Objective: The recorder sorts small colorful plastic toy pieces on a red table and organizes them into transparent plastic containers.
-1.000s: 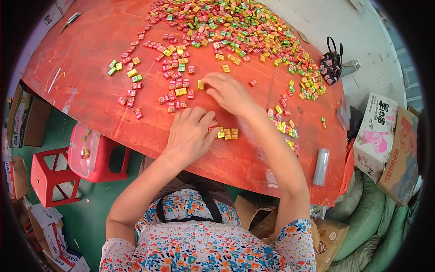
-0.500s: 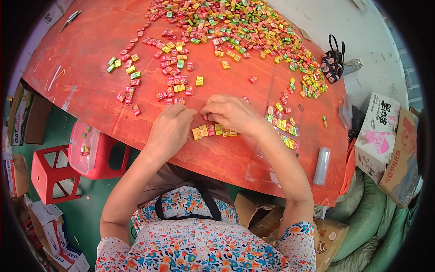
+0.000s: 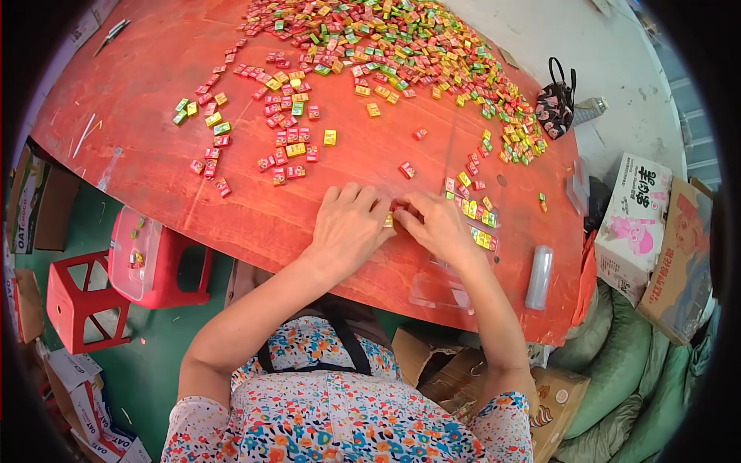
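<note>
My left hand (image 3: 351, 228) and my right hand (image 3: 436, 225) meet low over the front of the red table (image 3: 255, 208). Between their fingertips a few tiny printed boxes (image 3: 389, 220) show, yellow and red; most of that row is hidden behind my left hand. The left fingers curl over the boxes, and the right thumb and forefinger close in at the row's right end. Just beyond my hands lies a single red box (image 3: 407, 169). Right of my right hand, short rows of yellow, green and red boxes (image 3: 475, 210) sit on clear plastic.
A big heap of tiny boxes (image 3: 386, 46) covers the table's far side, with loose ones trailing nearer. A clear cylinder (image 3: 539, 278) lies at right, near a clear plastic tray (image 3: 440, 293). Red stools (image 3: 89, 305) stand left; cartons (image 3: 633, 228) and a dark bag (image 3: 557, 104) are right.
Both hands have moved right and slightly down, closing around the row of small boxes, which is now mostly covered by my left hand. The view has shifted slightly.
</note>
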`<state>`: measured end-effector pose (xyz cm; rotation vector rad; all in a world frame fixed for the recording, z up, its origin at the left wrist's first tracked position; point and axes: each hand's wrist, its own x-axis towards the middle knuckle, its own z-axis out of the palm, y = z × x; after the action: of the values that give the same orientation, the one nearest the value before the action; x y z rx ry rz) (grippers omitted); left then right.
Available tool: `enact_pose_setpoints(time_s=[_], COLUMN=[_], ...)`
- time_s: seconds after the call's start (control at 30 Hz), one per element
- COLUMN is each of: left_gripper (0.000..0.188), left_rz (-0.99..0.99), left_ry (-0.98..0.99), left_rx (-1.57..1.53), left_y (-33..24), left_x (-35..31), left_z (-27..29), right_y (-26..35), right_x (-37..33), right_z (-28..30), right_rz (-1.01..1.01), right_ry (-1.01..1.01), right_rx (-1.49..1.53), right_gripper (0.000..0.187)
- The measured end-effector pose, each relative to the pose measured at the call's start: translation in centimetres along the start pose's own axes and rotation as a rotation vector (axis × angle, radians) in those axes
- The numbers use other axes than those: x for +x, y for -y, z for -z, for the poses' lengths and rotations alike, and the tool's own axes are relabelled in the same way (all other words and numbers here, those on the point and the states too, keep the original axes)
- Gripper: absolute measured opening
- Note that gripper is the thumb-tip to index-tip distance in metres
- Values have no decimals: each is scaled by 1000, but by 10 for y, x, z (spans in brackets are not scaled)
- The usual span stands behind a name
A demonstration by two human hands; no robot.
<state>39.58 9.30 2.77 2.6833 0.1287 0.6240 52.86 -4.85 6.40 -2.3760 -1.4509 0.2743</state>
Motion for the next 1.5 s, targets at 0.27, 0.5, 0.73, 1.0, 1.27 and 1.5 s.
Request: enact_pose_setpoints(time_s=[0.27, 0.5, 0.73, 1.0, 1.27, 1.5], left_gripper=[51, 58, 37, 26, 22, 34], left_rz=[19, 235, 134, 59, -107, -233], left_ry=[-70, 152, 123, 81, 173, 171], left_rx=[-12, -166, -224, -414, -354, -321], left_y=[0, 31, 36, -6, -82, -79], left_x=[-7, -41, -26, -4, 26, 16], left_z=[18, 55, 43, 24, -33, -39], right_y=[-15, -7, 5, -7, -56, -68], right_x=[-18, -12, -5, -58, -137, -152], right_z=[10, -5, -19, 17, 43, 28], right_rz=[-21, 158, 178, 121, -102, -219], right_ry=[10, 4, -60, -197, -168, -180], right_rx=[260, 196, 180, 168, 129, 263], right_gripper=[33, 43, 31, 29, 30, 36])
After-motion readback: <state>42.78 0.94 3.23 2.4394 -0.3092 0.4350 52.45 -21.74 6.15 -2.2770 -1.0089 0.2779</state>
